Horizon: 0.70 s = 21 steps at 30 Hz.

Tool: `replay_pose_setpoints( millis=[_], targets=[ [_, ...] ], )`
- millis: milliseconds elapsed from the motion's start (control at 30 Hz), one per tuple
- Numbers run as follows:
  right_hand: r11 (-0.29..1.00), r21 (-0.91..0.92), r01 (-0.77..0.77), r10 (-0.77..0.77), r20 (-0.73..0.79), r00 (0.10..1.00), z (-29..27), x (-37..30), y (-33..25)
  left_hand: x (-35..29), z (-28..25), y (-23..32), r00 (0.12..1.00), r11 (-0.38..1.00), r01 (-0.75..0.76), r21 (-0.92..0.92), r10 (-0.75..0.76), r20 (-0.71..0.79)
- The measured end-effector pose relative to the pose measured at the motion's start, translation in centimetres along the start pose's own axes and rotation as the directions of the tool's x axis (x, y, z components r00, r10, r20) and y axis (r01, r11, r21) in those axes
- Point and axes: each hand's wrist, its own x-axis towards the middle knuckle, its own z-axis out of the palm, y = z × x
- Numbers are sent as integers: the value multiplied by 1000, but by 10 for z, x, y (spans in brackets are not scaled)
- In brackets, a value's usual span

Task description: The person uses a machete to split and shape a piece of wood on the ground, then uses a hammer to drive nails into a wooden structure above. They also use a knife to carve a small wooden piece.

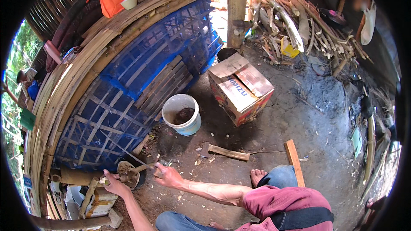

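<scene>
My right hand (168, 176) is closed round the handle end of a long, thin machete-like blade (125, 149), which slants up and left toward the blue wall. Left of it, my left hand (114, 185) is closed, with a small yellowish piece at its fingers whose kind I cannot make out. Between the hands sits a round container (136, 181) with brown, clumpy stuff in it. A short brown stick-like piece (139, 168) lies across its top, reaching toward my right hand.
A white bucket (195, 125) with dark contents and a cardboard box (244, 110) stand ahead. Wood pieces (229, 153) and a plank (294, 162) lie on the dirt floor. A blue-sheeted bamboo wall (115, 98) bounds the left. Firewood (306, 25) is piled at the far right.
</scene>
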Motion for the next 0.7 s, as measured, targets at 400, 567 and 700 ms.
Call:
replay_pose_setpoints(
  millis=[400, 567, 700],
  targets=[
    [777, 20, -629, 603, 260, 754, 9, 10, 37, 13, -40, -20, 993, 995, 70, -77, -77, -89],
    [927, 170, 335, -306, -173, 936, -37, 52, -95, -2, -44, -8, 1000, 985, -8, -173, 11, 11],
    [793, 53, 607, -560, -332, 759, -27, 56, -72, -14, -16, 12, 992, 977, 6, -215, 20, 121]
  ],
)
